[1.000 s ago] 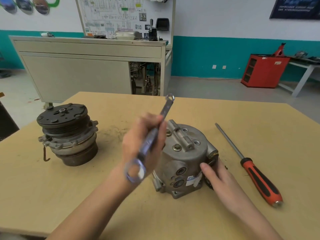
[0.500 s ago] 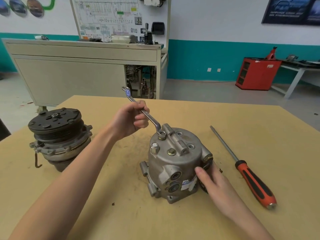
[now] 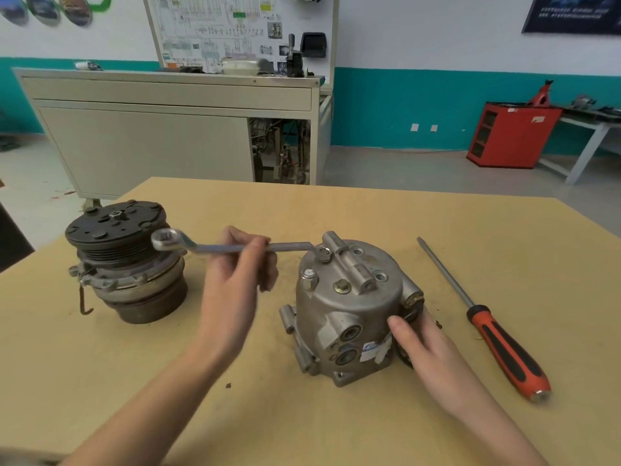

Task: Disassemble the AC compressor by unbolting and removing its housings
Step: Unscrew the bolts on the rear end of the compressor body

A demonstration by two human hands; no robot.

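A grey aluminium compressor housing (image 3: pixel 349 304) stands on end in the middle of the wooden table (image 3: pixel 302 415), its bolted end cap facing up. My left hand (image 3: pixel 235 280) grips the shaft of a silver ring spanner (image 3: pixel 228 247). One ring end sits on a bolt (image 3: pixel 323 253) at the far left of the cap, and the handle points left, nearly level. Two more bolts show on the cap nearer me. My right hand (image 3: pixel 413 344) presses against the housing's lower right side, by its label.
The compressor's clutch and pulley section (image 3: pixel 124 260) stands at the left of the table, just beyond the spanner's free end. A long flat screwdriver with an orange and black handle (image 3: pixel 504 344) lies to the right. A metal cabinet bench and a red box stand beyond the table.
My left hand brought the spanner down from the air, seated its ring on the cap bolt, then swung the handle from pointing away to pointing left. My right hand stayed on the housing.
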